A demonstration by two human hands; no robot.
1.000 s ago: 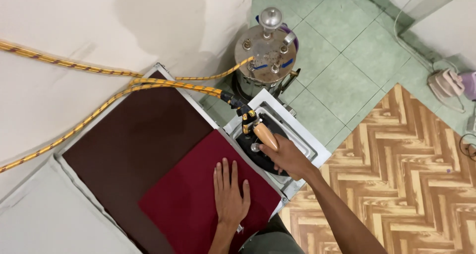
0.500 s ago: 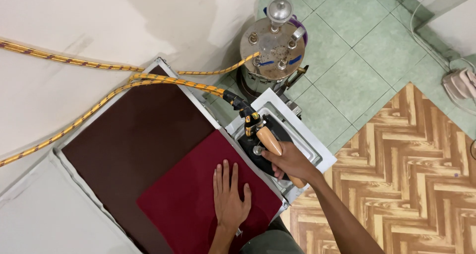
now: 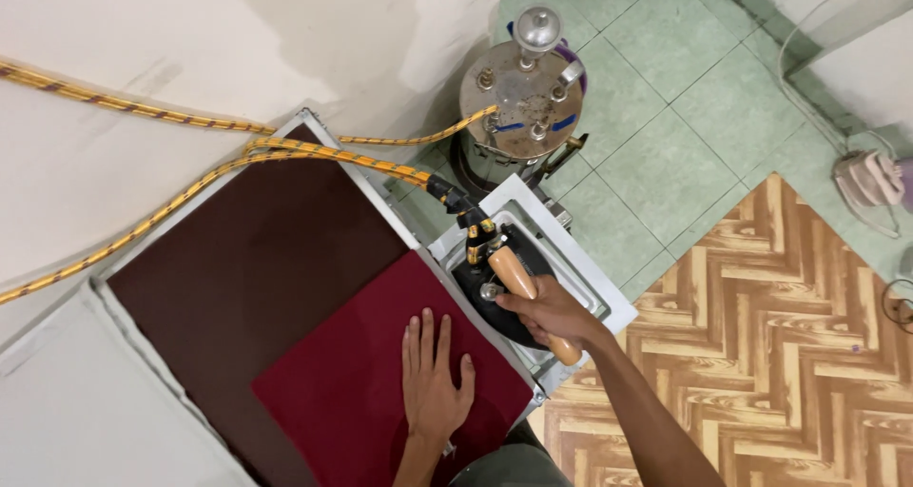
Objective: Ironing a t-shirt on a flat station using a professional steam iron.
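While the left hand [image 3: 433, 382] lies flat on the red cloth [image 3: 380, 373], fingers spread and holding nothing, the right hand [image 3: 547, 311] has its fingers wrapped round the wooden handle [image 3: 528, 292] of the black iron [image 3: 495, 292]. The iron sits on its white rest tray [image 3: 580, 259], just off the right edge of the pressing desk [image 3: 124, 301], not on the cloth.

Step, as I read it: cloth smoothed and pinned, iron gripped but not lifted. Next move probably needs a lift clear of the tray rim, then a short swing left onto the red cloth, left hand sliding out of the path.

Edges: the red cloth overlaps the dark brown pad [image 3: 257, 268] and reaches the desk's near-right edge. The yellow braided hose [image 3: 314, 154] crosses the desk's top corner to the iron's rear; enough slack, I'd judge. The steam boiler [image 3: 523, 97] stands on green floor tiles just beyond the tray. Open room is leftward over the pad.
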